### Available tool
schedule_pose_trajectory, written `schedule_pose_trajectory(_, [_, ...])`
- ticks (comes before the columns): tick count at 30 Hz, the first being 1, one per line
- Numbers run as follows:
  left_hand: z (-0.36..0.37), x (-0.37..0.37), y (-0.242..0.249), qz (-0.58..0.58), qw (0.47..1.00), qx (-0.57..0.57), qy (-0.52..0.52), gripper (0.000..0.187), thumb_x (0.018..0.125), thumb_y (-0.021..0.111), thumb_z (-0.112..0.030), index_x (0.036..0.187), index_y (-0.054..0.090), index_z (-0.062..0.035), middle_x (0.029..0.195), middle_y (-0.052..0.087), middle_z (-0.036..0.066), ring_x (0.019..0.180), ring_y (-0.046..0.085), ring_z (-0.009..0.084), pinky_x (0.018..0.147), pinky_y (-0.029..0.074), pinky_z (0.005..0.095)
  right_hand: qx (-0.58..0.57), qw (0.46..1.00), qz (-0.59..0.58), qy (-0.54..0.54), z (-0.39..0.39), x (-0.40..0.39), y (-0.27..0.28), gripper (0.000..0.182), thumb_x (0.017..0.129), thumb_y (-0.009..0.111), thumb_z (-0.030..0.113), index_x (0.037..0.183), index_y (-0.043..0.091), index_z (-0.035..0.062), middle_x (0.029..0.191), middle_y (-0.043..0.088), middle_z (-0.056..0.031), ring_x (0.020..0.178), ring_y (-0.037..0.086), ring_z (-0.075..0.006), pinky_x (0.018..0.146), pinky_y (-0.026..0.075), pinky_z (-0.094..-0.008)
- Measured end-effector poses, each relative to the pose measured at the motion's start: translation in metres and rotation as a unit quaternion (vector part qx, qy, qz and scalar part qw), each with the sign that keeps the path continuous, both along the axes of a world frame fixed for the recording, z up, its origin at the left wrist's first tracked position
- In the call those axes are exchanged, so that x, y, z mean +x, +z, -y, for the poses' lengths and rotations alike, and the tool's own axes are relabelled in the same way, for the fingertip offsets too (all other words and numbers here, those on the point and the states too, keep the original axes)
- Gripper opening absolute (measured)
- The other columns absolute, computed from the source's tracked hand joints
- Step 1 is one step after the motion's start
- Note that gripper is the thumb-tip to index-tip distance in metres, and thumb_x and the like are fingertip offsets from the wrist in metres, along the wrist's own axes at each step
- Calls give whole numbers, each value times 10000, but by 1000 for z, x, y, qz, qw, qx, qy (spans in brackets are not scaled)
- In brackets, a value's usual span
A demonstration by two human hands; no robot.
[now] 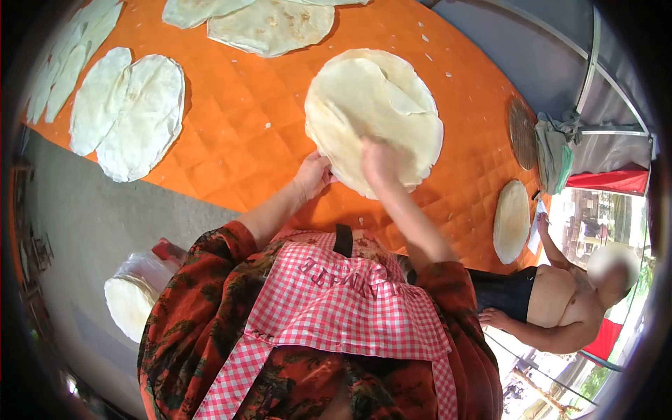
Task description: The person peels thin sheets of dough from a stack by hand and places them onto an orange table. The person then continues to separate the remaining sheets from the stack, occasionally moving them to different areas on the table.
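Red-and-white checked apron cloth (343,308) with dark lettering lies closest, over my patterned sleeves and skirt. Beyond it, both arms reach to a large round flatbread (381,105) on the orange table cover (238,126). My left hand (313,175) sits at its near left edge, fingers bent in against the rim; whether they pinch it, I cannot tell. My right hand (380,164) is over the bread's near part, fingers curled but blurred, so I cannot tell if they grip anything. Part of the bread's upper layer is folded over, leaving a loose flap on the far right side. Off to my left lie folded flatbreads (143,119), with more sheets at the far edge of the cover. To my right are another round flatbread (512,222) and, farther along, a dark round disc (523,133) beside some hanging grey cloth (553,150). Past that edge stands a person (560,301) in dark bottoms, one hand raised by a white sheet (537,227). Low on my left, more flatbreads (129,308) sit by clear plastic.
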State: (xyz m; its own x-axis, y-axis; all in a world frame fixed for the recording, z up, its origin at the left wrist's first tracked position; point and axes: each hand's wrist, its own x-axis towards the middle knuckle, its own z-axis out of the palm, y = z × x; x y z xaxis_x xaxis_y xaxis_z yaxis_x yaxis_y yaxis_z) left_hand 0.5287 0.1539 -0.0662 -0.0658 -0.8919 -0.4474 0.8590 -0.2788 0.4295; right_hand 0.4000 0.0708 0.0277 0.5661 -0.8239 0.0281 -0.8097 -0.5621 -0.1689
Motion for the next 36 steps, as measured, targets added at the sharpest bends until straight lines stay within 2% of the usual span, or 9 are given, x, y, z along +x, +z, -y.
schedule_pose_trajectory(8, [2,-5,9,29,999,30,-2,258,934,499,-109,1190,532,-104,1110,635,79,935,642,191,791,549,371,10,996,80,21,-42,-2,-28,410,777,589,160,1134,496,-18,1156,556,-178,1060,535,-382,889,449,-436])
schedule_pose_trajectory(12, [6,-7,3,55,997,51,-9,260,939,534,-162,1192,517,-103,1113,629,79,939,641,191,783,553,361,34,998,49,-25,-25,6,-35,312,792,584,135,1072,571,-2,1044,610,-212,995,582,-378,844,470,-443])
schedule_pose_trajectory(14, [5,-9,6,63,996,62,-8,271,939,544,-175,1193,510,-90,1114,628,80,942,641,193,783,554,358,178,980,-22,-85,4,10,-15,257,780,613,125,1012,609,13,962,624,-236,957,600,-378,817,478,-449])
schedule_pose_trajectory(18, [9,-9,11,87,991,105,8,283,936,553,-170,1193,502,-64,1121,626,84,950,642,200,783,557,350,54,996,-37,54,135,-33,57,105,806,537,58,842,597,-21,786,642,-130,763,628,-239,689,494,-374])
schedule_pose_trajectory(19, [10,-9,10,93,989,115,8,284,935,554,-167,1192,502,-58,1124,625,85,952,642,203,784,557,348,139,990,27,-2,135,-27,113,125,814,523,50,825,624,-22,718,640,-106,666,619,-195,633,490,-348])
schedule_pose_trajectory(20, [11,-9,9,93,990,106,6,295,938,549,-183,1200,499,-57,1127,624,86,962,639,204,789,555,358,71,995,75,0,128,-23,148,146,819,523,42,839,652,-22,665,629,-112,595,611,-179,595,481,-335])
schedule_pose_trajectory(24, [5,-4,17,55,997,56,-14,343,946,529,-266,1224,490,-70,1145,614,92,1005,619,223,804,543,394,-117,989,-81,42,61,-18,190,205,821,500,33,939,667,45,767,649,-184,706,640,-332,656,498,-412])
schedule_pose_trajectory(29, [-8,12,30,-124,992,-25,-4,398,941,419,-320,1245,482,-72,1177,602,108,1042,608,270,858,516,446,-48,997,-2,55,2,-41,2,225,751,500,10,884,667,79,810,648,-173,758,624,-359,687,487,-453])
schedule_pose_trajectory(36, [-9,9,8,-50,997,-45,-36,391,868,465,-179,1237,475,-47,1215,572,130,1084,586,289,942,476,460,46,999,8,-2,0,-44,-10,178,753,517,32,870,648,56,789,648,-175,788,638,-346,701,493,-454])
